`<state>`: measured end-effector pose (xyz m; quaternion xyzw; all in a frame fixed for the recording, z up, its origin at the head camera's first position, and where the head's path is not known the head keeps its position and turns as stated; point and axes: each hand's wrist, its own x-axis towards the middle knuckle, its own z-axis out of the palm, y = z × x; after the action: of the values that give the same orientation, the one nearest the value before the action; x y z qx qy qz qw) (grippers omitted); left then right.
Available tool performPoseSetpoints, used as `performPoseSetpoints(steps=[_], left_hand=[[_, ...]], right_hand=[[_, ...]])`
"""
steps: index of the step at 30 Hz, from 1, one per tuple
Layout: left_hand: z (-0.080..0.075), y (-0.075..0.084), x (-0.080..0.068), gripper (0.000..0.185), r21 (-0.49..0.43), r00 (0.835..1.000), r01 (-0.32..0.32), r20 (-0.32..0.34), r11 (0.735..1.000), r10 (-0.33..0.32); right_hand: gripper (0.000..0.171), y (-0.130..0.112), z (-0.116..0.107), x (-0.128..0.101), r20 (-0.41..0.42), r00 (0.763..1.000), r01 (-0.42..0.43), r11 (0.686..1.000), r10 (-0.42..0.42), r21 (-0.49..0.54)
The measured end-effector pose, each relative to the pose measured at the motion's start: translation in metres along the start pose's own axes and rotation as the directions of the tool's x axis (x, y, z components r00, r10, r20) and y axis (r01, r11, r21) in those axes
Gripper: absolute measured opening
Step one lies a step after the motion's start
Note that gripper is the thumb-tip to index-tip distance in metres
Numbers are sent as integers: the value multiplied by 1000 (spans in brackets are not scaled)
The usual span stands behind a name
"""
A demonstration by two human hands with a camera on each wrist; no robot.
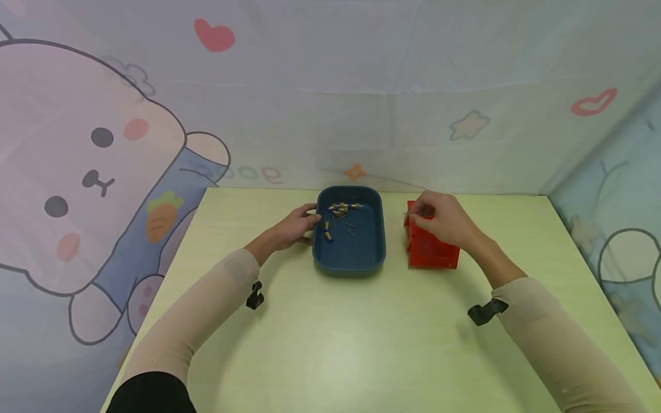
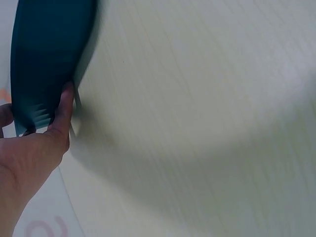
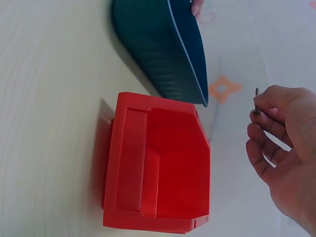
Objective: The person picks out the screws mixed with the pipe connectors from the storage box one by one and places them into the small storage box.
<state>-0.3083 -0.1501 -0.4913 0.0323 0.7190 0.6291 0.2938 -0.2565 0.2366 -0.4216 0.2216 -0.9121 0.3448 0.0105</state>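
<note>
A dark blue tray (image 1: 372, 255) sits at the table's middle back and holds several small yellow-and-blue plugs (image 1: 341, 207) and thin screws (image 1: 350, 225). My left hand (image 1: 296, 225) grips the tray's left rim, thumb against its outer wall (image 2: 66, 106). To the right stands a red bin (image 1: 434, 255), seen with nothing in it in the right wrist view (image 3: 173, 163). My right hand (image 1: 439, 218) hovers over the bin's far end, pinching a small screw (image 3: 256, 101) between thumb and forefinger.
The pale green table (image 1: 351, 332) is walled by a cartoon-printed curtain (image 1: 103, 160) at the back and both sides. Black wrist camera mounts (image 1: 254, 295) sit on both beige sleeves.
</note>
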Motion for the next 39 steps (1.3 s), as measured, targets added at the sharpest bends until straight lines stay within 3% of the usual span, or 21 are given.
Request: performPoseSetpoints(steps=[16, 26, 39], left_hand=[[2, 1, -1, 57, -14, 1000, -5, -13, 1000, 5], [3, 1, -2, 57, -9, 1000, -2, -10, 1000, 2], [3, 2, -3, 58, 7, 1000, -2, -7, 1000, 2]], right_hand=[[3, 12, -8, 1, -22, 1000, -19, 999, 18, -30], [7, 20, -10, 5, -22, 997, -81, 996, 80, -27], [10, 48, -12, 11, -47, 988, -148, 988, 147, -32]])
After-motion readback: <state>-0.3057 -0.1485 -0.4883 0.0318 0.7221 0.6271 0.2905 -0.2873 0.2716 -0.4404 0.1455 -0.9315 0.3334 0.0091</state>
